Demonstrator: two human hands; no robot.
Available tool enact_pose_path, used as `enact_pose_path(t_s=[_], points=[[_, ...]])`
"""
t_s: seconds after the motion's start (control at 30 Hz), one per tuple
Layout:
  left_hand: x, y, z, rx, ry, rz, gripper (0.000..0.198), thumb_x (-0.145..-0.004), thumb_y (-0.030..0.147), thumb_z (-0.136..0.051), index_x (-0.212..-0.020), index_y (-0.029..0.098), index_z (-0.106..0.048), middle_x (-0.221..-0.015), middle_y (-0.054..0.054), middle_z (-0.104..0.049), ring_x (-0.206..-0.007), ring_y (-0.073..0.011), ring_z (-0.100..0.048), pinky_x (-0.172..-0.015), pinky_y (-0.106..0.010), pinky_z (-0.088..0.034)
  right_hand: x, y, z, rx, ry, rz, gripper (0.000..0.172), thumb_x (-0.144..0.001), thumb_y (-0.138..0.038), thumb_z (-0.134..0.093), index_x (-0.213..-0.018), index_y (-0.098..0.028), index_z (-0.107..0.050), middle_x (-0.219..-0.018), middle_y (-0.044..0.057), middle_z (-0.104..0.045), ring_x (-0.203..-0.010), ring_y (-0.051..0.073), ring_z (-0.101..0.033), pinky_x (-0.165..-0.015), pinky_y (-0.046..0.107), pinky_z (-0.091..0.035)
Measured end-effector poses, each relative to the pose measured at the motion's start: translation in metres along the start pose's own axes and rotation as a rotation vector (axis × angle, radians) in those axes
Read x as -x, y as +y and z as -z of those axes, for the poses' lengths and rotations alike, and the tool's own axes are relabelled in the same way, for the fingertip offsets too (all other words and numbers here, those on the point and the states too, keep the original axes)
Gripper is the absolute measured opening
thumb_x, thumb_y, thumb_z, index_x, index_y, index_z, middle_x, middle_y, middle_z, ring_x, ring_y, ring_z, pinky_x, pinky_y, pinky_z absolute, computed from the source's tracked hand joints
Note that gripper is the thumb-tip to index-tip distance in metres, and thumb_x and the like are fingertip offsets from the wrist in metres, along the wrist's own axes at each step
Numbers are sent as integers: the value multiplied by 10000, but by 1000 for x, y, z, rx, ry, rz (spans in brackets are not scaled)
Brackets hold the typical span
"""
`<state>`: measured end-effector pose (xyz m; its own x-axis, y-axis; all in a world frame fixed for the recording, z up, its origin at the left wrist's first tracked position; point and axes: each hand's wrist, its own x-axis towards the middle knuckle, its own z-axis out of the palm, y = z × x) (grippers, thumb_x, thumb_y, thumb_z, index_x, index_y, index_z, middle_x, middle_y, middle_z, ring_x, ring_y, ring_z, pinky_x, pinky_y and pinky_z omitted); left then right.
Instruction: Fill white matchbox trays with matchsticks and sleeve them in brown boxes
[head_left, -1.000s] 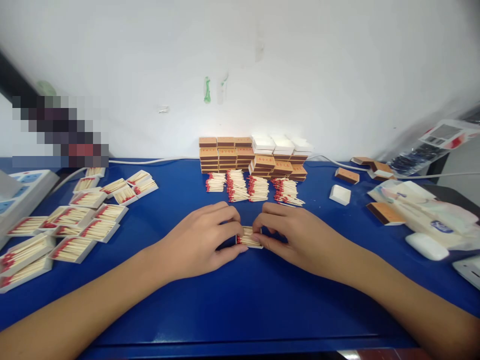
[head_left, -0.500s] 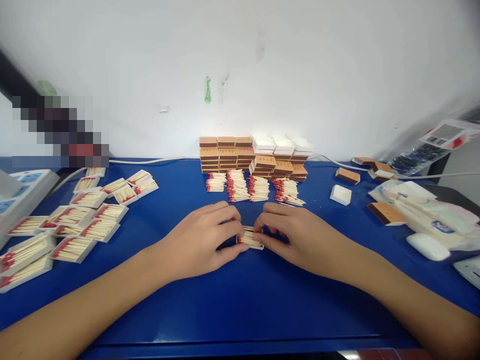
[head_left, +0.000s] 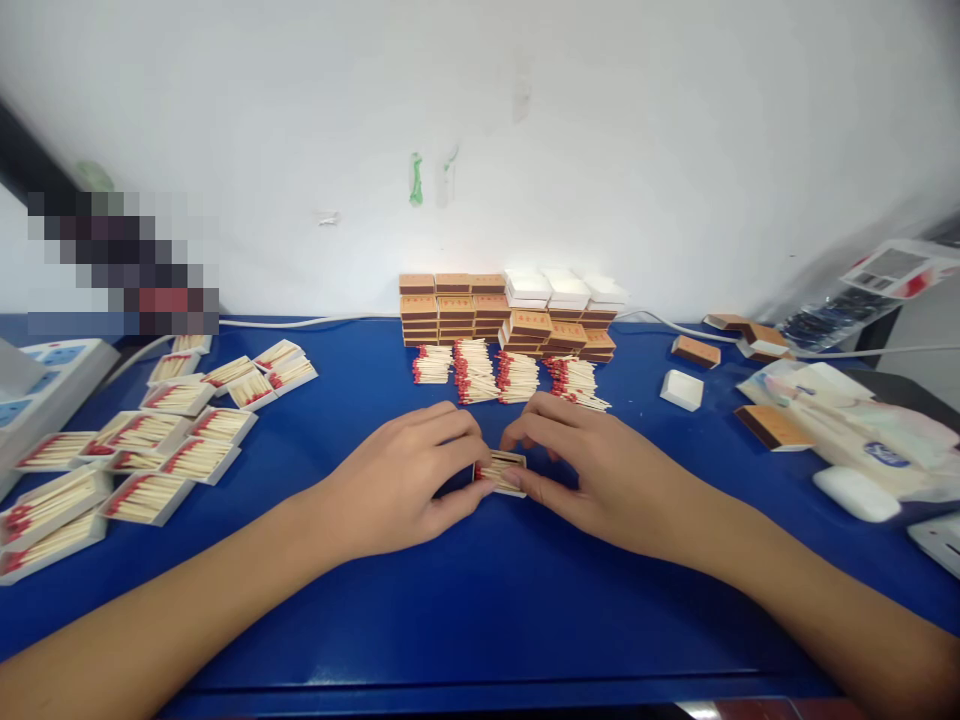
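Between the two hands, near the middle of the blue table (head_left: 480, 610), lies a small white tray (head_left: 513, 493) with matches (head_left: 504, 470) in it, their red heads toward its left end. The left hand (head_left: 409, 478) has its thumb and forefinger about that left end, pinching the tray. The right hand (head_left: 600, 470) is at the other end: its thumb touches the near right part, while its forefinger arches by the far side, thumb and finger spread apart; I cannot tell whether they grip the tray.

Just beyond the hands are four match piles (head_left: 474, 372) in a row, red heads to the left. Directly behind them, against the wall (head_left: 360, 120), stands a stack of brown matchboxes (head_left: 454, 307), with white trays (head_left: 564, 292) topping its right part. On the left side of the table sits a spread of match-filled trays (head_left: 137, 518), some overlapping, beside a white power strip (head_left: 84, 368). To the right are loose matchboxes (head_left: 696, 352), a separate white box part (head_left: 682, 390), a pale soft packet (head_left: 847, 420) and a rounded white case (head_left: 855, 495).
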<state>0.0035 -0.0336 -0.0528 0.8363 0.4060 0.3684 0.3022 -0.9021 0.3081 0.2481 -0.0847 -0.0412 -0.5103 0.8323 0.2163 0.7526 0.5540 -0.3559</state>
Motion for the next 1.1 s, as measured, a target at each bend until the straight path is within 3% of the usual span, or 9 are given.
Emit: enact_pose_path(t_s=[0.1, 0.3, 1.1], points=[[-1, 0, -1, 6, -15, 41, 175, -1059, 271, -557, -1106, 165, -688, -1041, -70, -699, -988, -220, -650, -878, -373, -539, 0, 0, 0, -20, -29, -21, 121, -1022, -295, -656, -1119, -223, -655, -1026, 50, -666, -860, 207, -650, -721, 328, -484], [-3, -1, -3, 1, -8, 69, 199, -1041, 229, -550, -1189, 173, -671, -1068, -73, -700, -1000, -231, -649, -893, -395, -538, -1, 1, -3, -37, -43, -44, 68, -1035, -238, -623, -1084, -222, -667, -997, 39, -681, -835, 199, -647, -716, 324, -478], [-4, -1, -10, 9, -15, 137, 194, -1048, 278, -565, -1154, 184, -699, -1048, -65, -705, -1003, -238, -639, -911, -415, -544, -1, 3, -5, -61, -13, -34, 80, -1031, -289, -636, -1056, -231, -686, -978, 35, -684, -816, 187, -633, -698, 316, -471]])
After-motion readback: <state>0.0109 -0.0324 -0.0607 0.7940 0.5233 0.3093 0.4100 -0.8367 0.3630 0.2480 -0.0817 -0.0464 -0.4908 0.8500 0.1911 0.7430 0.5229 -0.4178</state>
